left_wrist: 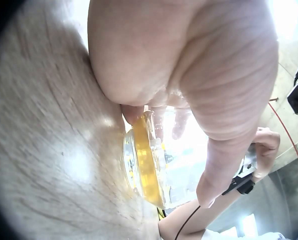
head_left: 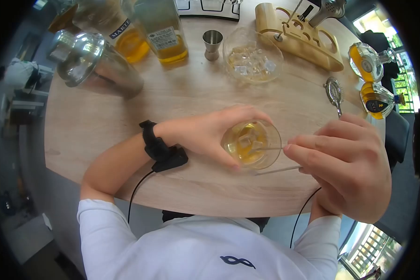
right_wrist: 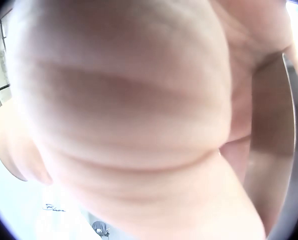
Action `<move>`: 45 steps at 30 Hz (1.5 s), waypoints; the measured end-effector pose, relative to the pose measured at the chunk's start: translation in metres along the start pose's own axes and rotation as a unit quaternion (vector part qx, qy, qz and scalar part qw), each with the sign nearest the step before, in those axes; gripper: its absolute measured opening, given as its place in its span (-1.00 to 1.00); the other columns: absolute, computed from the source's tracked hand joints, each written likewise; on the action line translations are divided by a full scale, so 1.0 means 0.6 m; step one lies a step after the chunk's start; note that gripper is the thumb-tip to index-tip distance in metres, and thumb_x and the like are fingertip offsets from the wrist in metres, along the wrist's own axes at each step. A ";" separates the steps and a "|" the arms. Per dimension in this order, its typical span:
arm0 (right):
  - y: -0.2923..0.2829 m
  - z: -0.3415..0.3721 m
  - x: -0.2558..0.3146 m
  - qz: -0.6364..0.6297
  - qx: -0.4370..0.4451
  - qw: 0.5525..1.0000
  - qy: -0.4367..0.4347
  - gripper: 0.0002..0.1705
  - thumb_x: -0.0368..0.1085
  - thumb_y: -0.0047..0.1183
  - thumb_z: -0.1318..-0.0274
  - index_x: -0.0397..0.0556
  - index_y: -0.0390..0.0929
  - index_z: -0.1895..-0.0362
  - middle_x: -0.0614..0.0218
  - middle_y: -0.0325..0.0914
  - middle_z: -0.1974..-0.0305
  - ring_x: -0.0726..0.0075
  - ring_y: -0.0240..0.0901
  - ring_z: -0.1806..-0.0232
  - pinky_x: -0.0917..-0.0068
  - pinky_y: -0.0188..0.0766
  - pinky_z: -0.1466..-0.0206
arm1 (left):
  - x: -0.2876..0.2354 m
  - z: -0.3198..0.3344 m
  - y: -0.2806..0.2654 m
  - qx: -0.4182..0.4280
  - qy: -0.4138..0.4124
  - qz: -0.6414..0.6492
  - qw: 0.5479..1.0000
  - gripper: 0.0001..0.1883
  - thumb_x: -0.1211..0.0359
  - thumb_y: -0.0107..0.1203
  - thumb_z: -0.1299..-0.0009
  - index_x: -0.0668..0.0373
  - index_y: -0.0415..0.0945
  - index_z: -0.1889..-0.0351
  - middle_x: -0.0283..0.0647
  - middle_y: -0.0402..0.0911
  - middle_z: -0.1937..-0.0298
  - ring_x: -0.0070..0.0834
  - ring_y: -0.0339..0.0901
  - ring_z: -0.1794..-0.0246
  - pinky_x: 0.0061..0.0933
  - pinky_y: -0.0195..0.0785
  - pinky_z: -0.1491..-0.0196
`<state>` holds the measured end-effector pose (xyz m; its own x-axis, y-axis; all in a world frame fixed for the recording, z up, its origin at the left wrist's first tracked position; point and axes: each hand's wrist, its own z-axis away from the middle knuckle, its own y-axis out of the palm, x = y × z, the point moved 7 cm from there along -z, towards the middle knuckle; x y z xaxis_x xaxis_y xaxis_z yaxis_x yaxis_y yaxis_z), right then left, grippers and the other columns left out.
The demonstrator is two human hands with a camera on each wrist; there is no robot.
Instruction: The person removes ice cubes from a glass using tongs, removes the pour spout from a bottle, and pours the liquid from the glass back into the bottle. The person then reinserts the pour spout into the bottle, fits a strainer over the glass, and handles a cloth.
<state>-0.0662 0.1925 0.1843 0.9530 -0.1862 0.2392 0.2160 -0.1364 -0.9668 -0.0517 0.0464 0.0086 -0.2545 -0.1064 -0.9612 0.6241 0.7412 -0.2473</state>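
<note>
My left hand [head_left: 205, 133] curls round a clear drinking glass [head_left: 274, 156] on the wooden table, thumb on the near side and fingers on the far side. The left wrist view shows amber liquid [left_wrist: 146, 165] in the bottom of the glass, with ice cubes [head_left: 247, 140] in it in the head view. My right hand [head_left: 354, 168] holds metal ice tongs [head_left: 280, 171], whose arms stand apart. One arm reaches over the rim into the glass; the other passes outside, on the near side. In the right wrist view the palm hides most of the tongs, leaving a broad metal band [right_wrist: 274, 145].
A cocktail shaker [head_left: 98, 65] and two large bottles [head_left: 161, 32] stand back left. Beyond the glass are a jigger [head_left: 212, 44] and a bowl [head_left: 253, 78] of ice. A strainer [head_left: 334, 91], a wooden tool stand [head_left: 312, 46] and two small bottles [head_left: 377, 100] are on the right.
</note>
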 end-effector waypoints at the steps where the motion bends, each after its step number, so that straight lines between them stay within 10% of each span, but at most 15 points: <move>1: -0.005 0.000 0.002 0.007 0.001 1.000 -0.001 -0.47 -0.38 0.45 0.39 -0.11 0.76 0.12 0.24 0.82 0.20 0.22 0.61 0.41 0.28 0.37 0.35 | 0.000 0.000 0.000 0.000 0.000 -0.001 1.000 -0.01 0.24 0.58 -0.17 0.12 0.31 -0.58 -0.17 0.42 -0.48 -0.21 0.33 -0.54 -0.17 0.20 -0.59; 21: 0.086 -0.048 0.023 0.152 0.097 0.983 0.042 -0.73 -0.35 0.31 0.18 -0.05 0.70 0.26 0.45 0.77 0.21 0.36 0.65 0.20 0.35 0.49 0.13 | -0.002 0.000 0.001 -0.005 0.001 0.022 1.000 -0.02 0.33 0.58 -0.18 0.17 0.31 -0.57 -0.16 0.44 -0.46 -0.23 0.36 -0.51 -0.17 0.23 -0.55; 33: 0.016 -0.028 0.009 0.034 -0.003 0.999 -0.029 -0.79 -0.30 0.30 0.25 -0.02 0.61 0.41 0.41 0.84 0.20 0.31 0.66 0.29 0.35 0.37 0.27 | -0.007 0.000 -0.004 -0.006 -0.002 0.005 1.000 -0.01 0.32 0.59 -0.14 0.15 0.33 -0.56 -0.19 0.44 -0.46 -0.25 0.38 -0.51 -0.18 0.25 -0.56; 45: -0.042 -0.023 -0.097 -0.056 -0.064 0.995 0.046 -0.58 -0.69 0.38 0.23 -0.08 0.40 0.41 0.24 0.64 0.40 0.25 0.54 0.40 0.34 0.43 0.27 | 0.022 0.010 -0.006 -0.084 -0.050 0.058 0.993 0.28 0.29 0.69 -0.16 0.10 -0.18 -0.62 -0.05 0.39 -0.55 -0.25 0.25 -0.65 -0.21 0.09 -0.69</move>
<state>-0.1298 0.1936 0.1962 0.8999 -0.2508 0.3569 0.2845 -0.2829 -0.9160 -0.0527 0.0386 -0.0039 -0.1080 -0.0719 -0.9915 0.5100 0.8521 -0.1174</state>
